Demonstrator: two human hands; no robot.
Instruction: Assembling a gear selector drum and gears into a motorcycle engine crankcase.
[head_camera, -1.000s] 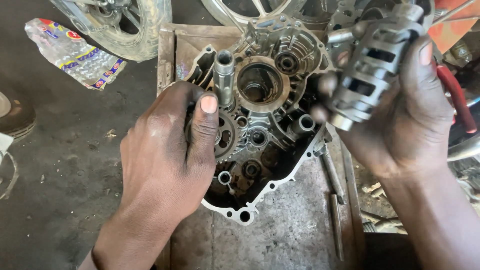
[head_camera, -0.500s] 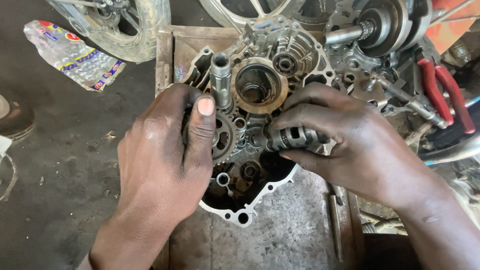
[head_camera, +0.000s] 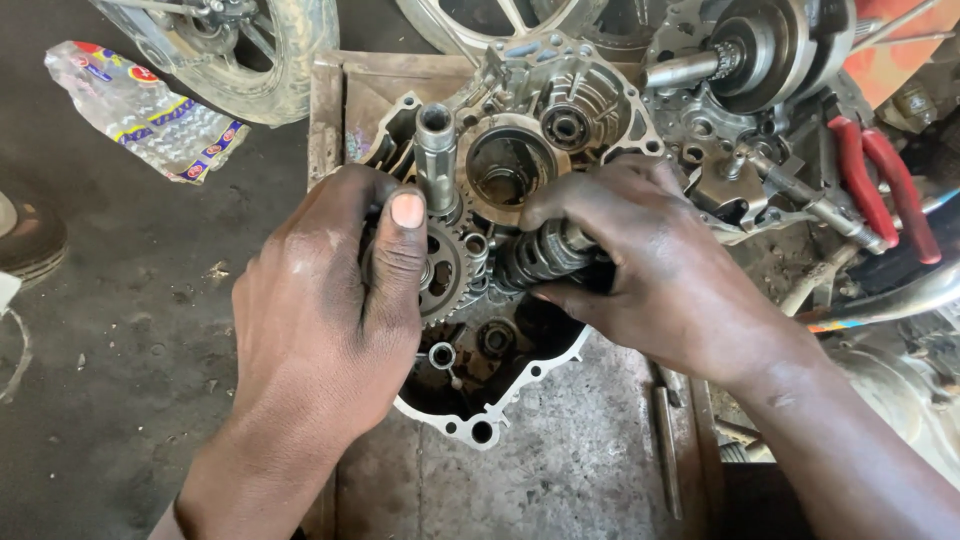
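R hand (head_camera: 650, 270) is wrapped round a dark grooved steel drum w/ slots (head_camera: 545, 255), held sideways just over the middle of the open grey cast-aluminium engine case half (head_camera: 520, 385). L hand (head_camera: 340, 300) rests on the case, thumb pressed by the toothed steel gear (head_camera: 443, 275), next to the upright steel shaft (head_camera: 436, 150) (not gripping anything). Red-handled pliers (head_camera: 880, 180) lie far right.

upright shaft (head_camera: 436, 150) crowding casing middle, bare tray floor (head_camera: 590, 450) below, pliers (head_camera: 880, 180) blocking right
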